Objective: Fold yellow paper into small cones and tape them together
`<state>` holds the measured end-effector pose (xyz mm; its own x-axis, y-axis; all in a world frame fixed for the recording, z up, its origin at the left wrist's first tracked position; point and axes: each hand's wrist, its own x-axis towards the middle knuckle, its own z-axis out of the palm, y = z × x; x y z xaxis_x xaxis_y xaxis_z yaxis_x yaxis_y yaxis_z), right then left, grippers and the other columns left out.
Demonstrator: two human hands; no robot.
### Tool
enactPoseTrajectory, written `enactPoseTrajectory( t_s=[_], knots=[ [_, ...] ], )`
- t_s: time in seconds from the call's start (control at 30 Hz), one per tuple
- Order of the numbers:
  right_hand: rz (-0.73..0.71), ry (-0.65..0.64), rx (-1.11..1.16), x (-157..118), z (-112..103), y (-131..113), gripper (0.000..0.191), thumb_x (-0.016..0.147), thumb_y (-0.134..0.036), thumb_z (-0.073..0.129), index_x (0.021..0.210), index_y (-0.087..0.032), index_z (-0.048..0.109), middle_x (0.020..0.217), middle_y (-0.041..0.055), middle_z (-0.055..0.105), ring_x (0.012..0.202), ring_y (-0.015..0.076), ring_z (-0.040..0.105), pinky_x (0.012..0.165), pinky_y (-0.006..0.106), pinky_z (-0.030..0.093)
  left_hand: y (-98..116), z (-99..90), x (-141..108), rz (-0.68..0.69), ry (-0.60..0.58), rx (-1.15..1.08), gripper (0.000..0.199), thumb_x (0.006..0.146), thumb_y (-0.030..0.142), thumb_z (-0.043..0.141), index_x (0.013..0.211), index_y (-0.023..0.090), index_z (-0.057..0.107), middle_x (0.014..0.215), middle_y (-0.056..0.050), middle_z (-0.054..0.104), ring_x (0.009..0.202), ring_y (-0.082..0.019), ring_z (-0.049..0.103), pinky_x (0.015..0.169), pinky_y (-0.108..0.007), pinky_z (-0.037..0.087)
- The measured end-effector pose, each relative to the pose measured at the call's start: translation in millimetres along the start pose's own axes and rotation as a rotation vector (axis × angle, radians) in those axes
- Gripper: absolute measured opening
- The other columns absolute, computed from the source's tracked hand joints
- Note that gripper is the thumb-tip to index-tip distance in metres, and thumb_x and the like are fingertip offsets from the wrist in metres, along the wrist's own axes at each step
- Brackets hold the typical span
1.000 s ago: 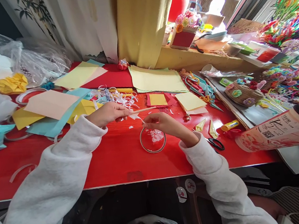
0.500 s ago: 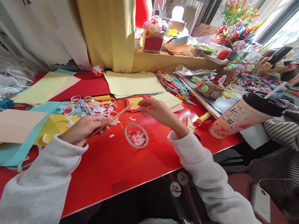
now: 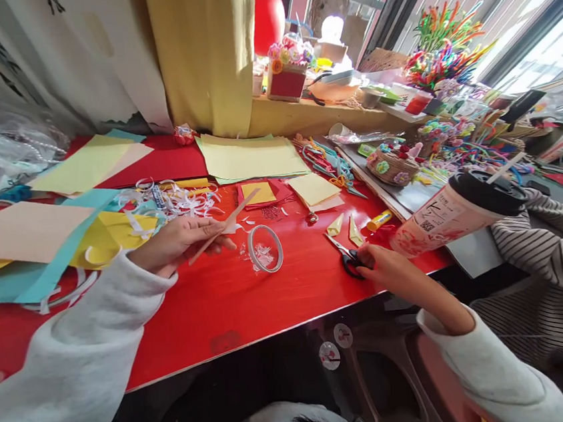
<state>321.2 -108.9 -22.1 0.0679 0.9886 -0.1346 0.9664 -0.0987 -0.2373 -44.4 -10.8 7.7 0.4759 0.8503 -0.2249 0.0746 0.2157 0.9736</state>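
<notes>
My left hand (image 3: 188, 239) pinches a narrow strip of pinkish paper (image 3: 241, 207), which slants up to the right above the red table. Over at the table's front edge, my right hand (image 3: 380, 264) has its fingers on the black handles of a pair of scissors (image 3: 346, 256). The scissors' blades point up and left, beside two small folded yellow pieces (image 3: 354, 230). Between my hands a white ring-shaped roll (image 3: 279, 248) stands on edge, with white paper bits (image 3: 262, 256) behind it.
Coloured paper sheets (image 3: 22, 231) and curly white strips (image 3: 184, 198) cover the left and back. More scissors (image 3: 327, 162) lie at the back. On the right stand a tilted drink cup (image 3: 443, 217) and a glue stick (image 3: 380, 220). Another person's striped sleeve (image 3: 556, 242) shows far right.
My right hand has moved right and down, from beside the strip to the scissors. The strip, still in my left hand, has shifted slightly right. The ring appears farther right and more upright.
</notes>
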Motion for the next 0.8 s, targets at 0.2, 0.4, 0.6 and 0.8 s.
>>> enactPoseTrajectory(
  t_s=[0.2, 0.4, 0.6, 0.8],
  knots=[
    [0.143, -0.159, 0.595, -11.7, -1.9, -18.6, 0.044, 0.066, -0.033, 0.061, 0.104, -0.022, 0.042, 0.076, 0.0010, 0.058, 0.056, 0.0132, 0.051, 0.045, 0.023, 0.032, 3.6, -0.1, -1.9, -0.024, 0.038, -0.012, 0.018, 0.070, 0.034, 0.066, 0.078, 0.018, 0.068, 0.074, -0.006, 0.071, 0.061, -0.012, 0.061, 0.055, -0.023, 0.046],
    [0.079, -0.422, 1.247, -40.6, 14.7, -65.7, 0.062, 0.064, -0.028, 0.068, 0.119, -0.031, 0.040, 0.083, -0.0006, 0.050, 0.051, 0.0058, 0.035, 0.040, 0.018, 0.013, 5.8, 3.2, -5.5, 0.017, 0.056, 0.005, 0.020, 0.072, 0.036, 0.063, 0.076, 0.017, 0.067, 0.075, -0.007, 0.071, 0.073, -0.017, 0.066, 0.062, -0.026, 0.050],
    [-0.205, -0.408, 1.423, -23.9, 34.8, -109.7, 0.046, 0.059, -0.043, 0.074, 0.095, -0.020, 0.056, 0.070, -0.0003, 0.050, 0.061, 0.0098, 0.041, 0.051, 0.022, 0.027, -0.6, 15.8, -4.4, 0.129, 0.123, -0.061, 0.022, 0.075, 0.037, 0.060, 0.081, 0.016, 0.063, 0.076, -0.006, 0.071, 0.072, -0.016, 0.066, 0.065, -0.027, 0.049],
    [-0.343, -0.533, 1.357, -1.4, 20.9, -134.8, 0.054, 0.059, -0.049, 0.073, 0.101, -0.018, 0.057, 0.073, 0.0006, 0.053, 0.066, 0.0115, 0.047, 0.058, 0.023, 0.033, -3.8, 26.8, -6.0, 0.172, 0.099, -0.083, 0.019, 0.079, 0.034, 0.056, 0.082, 0.016, 0.059, 0.075, -0.004, 0.070, 0.064, -0.013, 0.062, 0.061, -0.025, 0.046]
  ],
)
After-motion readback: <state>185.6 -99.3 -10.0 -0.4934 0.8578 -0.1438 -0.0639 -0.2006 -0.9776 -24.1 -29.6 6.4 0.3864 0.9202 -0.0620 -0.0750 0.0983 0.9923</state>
